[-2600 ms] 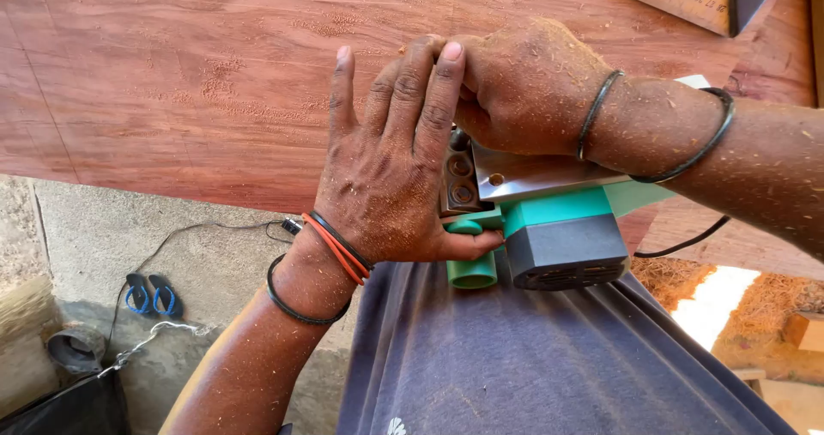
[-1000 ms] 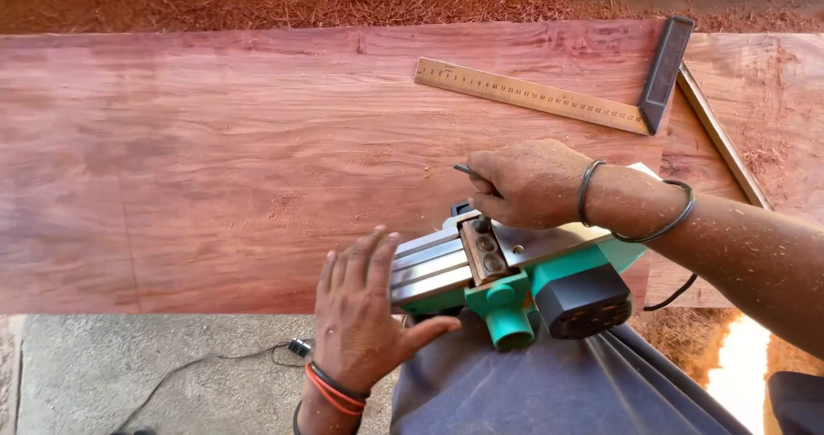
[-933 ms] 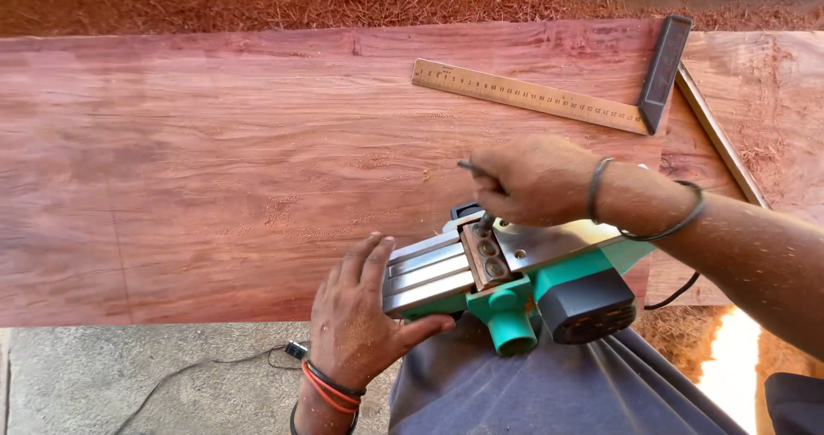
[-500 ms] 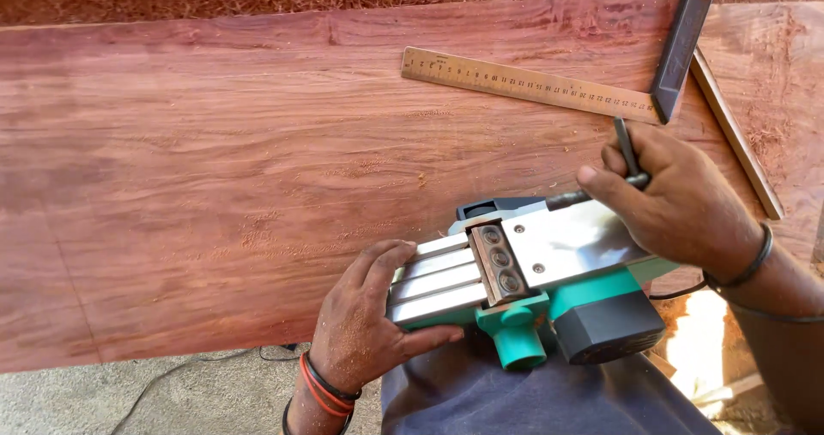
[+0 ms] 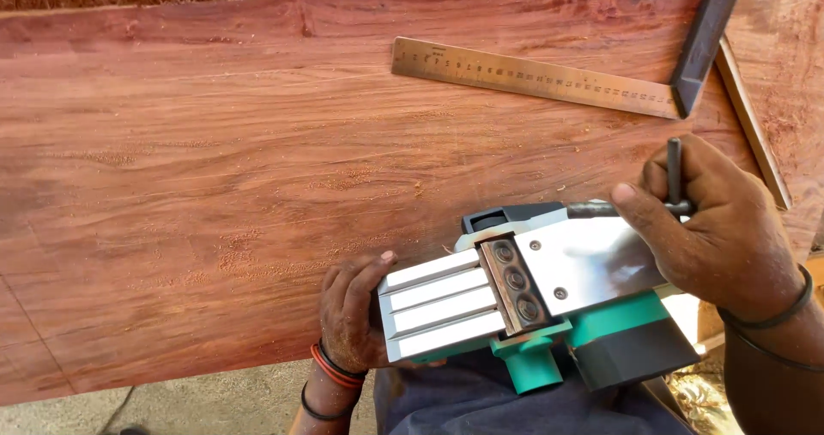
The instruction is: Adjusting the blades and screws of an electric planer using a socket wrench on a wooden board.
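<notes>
A green and black electric planer (image 5: 549, 306) lies upside down on my lap at the near edge of a wide reddish wooden plank (image 5: 257, 186), its silver sole and blade drum facing up. My left hand (image 5: 352, 311) grips the front end of the planer from below, thumb along the grooved front shoe. My right hand (image 5: 712, 225) rests on the rear sole and holds a small dark L-shaped wrench (image 5: 674, 178), one arm pointing up between the fingers. Both wrists wear bands.
A steel try square (image 5: 549, 79) with a dark stock (image 5: 704, 40) lies on the plank's far right. Sawdust speckles the plank. Concrete floor (image 5: 197, 401) shows below the plank's near edge. Wood shavings lie beyond the far edge.
The view has pulled back and shifted. My right hand moved from the planer's middle to its rear right with the wrench, uncovering the sole. My left hand stays under the front end.
</notes>
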